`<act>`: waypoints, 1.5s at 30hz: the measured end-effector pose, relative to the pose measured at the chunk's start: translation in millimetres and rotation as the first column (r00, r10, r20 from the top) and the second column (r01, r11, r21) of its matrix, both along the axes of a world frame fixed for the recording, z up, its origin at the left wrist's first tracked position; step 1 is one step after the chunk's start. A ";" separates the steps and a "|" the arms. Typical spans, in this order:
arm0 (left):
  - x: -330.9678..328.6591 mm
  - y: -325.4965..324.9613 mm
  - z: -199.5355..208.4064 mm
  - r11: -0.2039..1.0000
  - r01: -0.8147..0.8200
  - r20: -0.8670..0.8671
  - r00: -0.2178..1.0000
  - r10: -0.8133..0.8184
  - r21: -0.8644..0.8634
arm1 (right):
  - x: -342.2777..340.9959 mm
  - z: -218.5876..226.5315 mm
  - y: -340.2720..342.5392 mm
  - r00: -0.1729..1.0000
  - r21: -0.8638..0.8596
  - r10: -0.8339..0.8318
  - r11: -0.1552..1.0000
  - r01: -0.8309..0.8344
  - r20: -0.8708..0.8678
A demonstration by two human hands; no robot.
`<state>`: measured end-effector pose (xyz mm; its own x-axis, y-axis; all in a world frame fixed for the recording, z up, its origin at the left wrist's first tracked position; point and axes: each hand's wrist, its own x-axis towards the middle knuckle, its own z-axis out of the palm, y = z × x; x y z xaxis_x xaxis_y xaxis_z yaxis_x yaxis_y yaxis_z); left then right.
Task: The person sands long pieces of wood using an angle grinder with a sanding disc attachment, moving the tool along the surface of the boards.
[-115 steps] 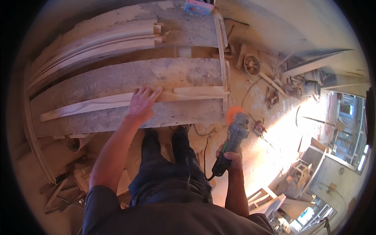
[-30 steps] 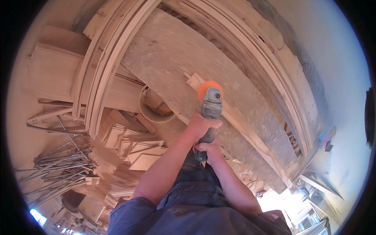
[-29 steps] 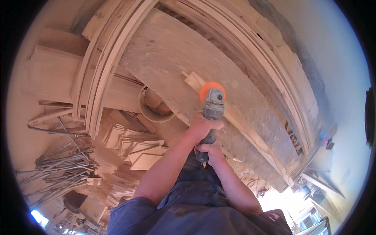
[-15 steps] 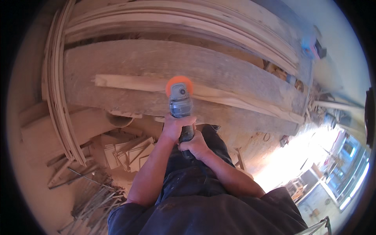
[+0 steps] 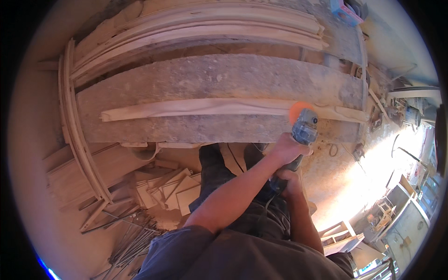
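Note:
My left hand [image 5: 288, 148] is wrapped round the front of a grey angle grinder [image 5: 304, 129]. Behind it, my right hand [image 5: 291, 181] grips the rear of the same tool's body. An orange disc [image 5: 297, 111] at the grinder's head lies over a long pale wooden strip [image 5: 200, 107], toward its right end; the exact contact cannot be made out. The strip lies lengthwise on a wide, worn plank [image 5: 224, 77] of the bench, and its edge looks slightly wavy.
Long boards [image 5: 200, 30] are stacked along the far side. More strips [image 5: 81, 135] lean at the left. Wood offcuts [image 5: 175, 189] and thin rods [image 5: 130, 242] lie on the floor at left. A power cord [image 5: 265, 210] hangs from the grinder. A pink-and-blue box [image 5: 346, 13] sits far right.
Both hands have carried the grinder to the right along the strip, from near its middle toward its right end. The head view has shifted too.

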<state>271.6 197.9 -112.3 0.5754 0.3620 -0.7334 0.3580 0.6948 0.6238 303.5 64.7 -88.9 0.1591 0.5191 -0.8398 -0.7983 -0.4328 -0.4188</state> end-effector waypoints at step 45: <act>-285.8 72.3 8.4 0.859 -0.511 -0.135 0.850 0.510 0.029 | -214.4 -6.9 116.6 0.799 -0.030 0.587 0.808 -0.589 0.130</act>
